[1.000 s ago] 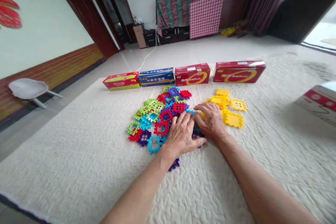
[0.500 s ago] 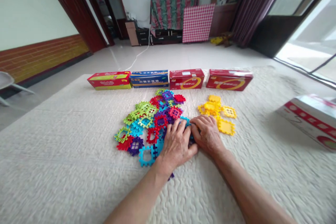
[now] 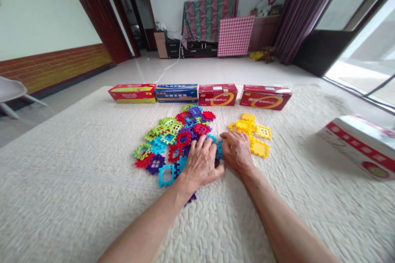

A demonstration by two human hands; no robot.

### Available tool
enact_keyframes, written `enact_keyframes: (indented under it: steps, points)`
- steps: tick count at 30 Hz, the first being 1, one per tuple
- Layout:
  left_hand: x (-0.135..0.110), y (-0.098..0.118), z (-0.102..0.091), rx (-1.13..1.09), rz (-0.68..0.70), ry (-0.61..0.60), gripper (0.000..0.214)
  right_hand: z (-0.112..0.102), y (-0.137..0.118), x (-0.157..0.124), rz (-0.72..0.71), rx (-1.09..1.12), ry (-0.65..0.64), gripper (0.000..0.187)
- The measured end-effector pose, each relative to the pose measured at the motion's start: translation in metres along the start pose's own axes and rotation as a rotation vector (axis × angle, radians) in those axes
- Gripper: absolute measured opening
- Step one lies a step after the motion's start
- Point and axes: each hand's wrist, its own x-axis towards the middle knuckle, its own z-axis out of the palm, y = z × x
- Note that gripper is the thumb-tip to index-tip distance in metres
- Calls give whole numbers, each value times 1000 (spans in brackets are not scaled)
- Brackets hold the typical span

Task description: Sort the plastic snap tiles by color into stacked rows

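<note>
My left hand (image 3: 203, 162) lies over the right side of a mixed heap of plastic interlocking building pieces, its fingers spread on them. Its palm hides part of the heap. Close beside it, my right hand (image 3: 239, 152) has its fingers curled at the heap's right edge, near a light-blue piece (image 3: 219, 148); whatever lies beneath these fingers is mostly hidden. Around the left hand are red pieces (image 3: 175, 153), green pieces (image 3: 159, 130), a purple window piece (image 3: 156, 164) and a blue square frame (image 3: 167, 167). Yellow pieces (image 3: 260, 148) form a separate group just beyond the right hand.
Four boxes stand in a row behind the pieces: red-yellow (image 3: 132, 93), blue (image 3: 176, 93), red (image 3: 217, 95) and another red (image 3: 266, 97). A larger white-and-red box (image 3: 361, 146) sits at right. All rest on a quilted cream cover (image 3: 77, 181).
My right hand has drawn slightly away from my left, and the gap between them is wider. The left hand stays on the heap. The camera view has shifted a little.
</note>
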Motion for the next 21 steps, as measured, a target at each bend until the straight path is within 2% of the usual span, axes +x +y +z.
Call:
enact_keyframes:
  steps: [8, 13, 17, 21]
  points:
    - [2, -8, -2, 104, -85, 51, 22, 3, 1, 3, 20, 7, -18, 24]
    - [3, -13, -6, 144, -151, 38, 20, 2, 2, 4, -11, 42, 86, 27]
    - [2, -11, -5, 97, -72, 46, 29, 2, 2, 2, -55, 68, 75, 24]
    - [0, -11, -2, 65, -31, 18, 25, 3, 0, 0, -114, 36, 0, 19]
